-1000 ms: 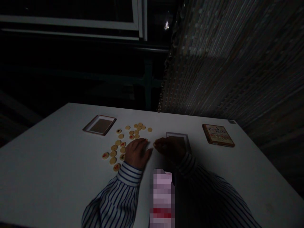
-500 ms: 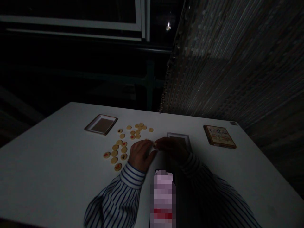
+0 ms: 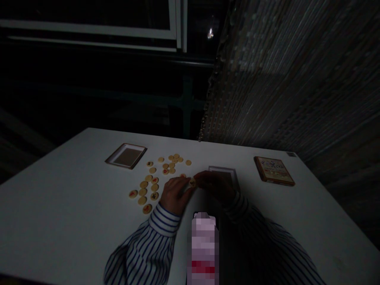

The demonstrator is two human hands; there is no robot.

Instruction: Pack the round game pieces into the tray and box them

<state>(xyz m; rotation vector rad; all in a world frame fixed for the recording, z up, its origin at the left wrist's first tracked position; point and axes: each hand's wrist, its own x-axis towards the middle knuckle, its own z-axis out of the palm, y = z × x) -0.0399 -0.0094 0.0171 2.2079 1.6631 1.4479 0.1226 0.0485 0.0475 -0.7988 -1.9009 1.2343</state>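
Between my two hands is a round Chinese chess piece point(image 3: 192, 183) with a dark character on its face. My left hand point(image 3: 174, 194) pinches it from the left with thumb and fingers. From the other side, the fingertips of my right hand point(image 3: 216, 186), deep in shadow, grip its right edge. Just beyond the left fingers lies a red-marked piece point(image 3: 183, 175), partly hidden. Several loose pieces point(image 3: 143, 192) are scattered left of my left hand, some showing red or dark characters, others blank side up. Another cluster point(image 3: 171, 165) lies farther back.
A shallow open box point(image 3: 114, 152) sits at the back left of the white table point(image 3: 74, 206). Behind my right hand is a grey-rimmed tray point(image 3: 235, 178), partly covered. A printed box point(image 3: 274, 170) lies at the right. A phone with a blurred screen point(image 3: 203, 241) is between my forearms. A bead curtain point(image 3: 267, 87) hangs behind.
The piece between my fingers has turned so that its marked face shows. My left hand has shifted slightly, uncovering the red-marked piece beyond it.
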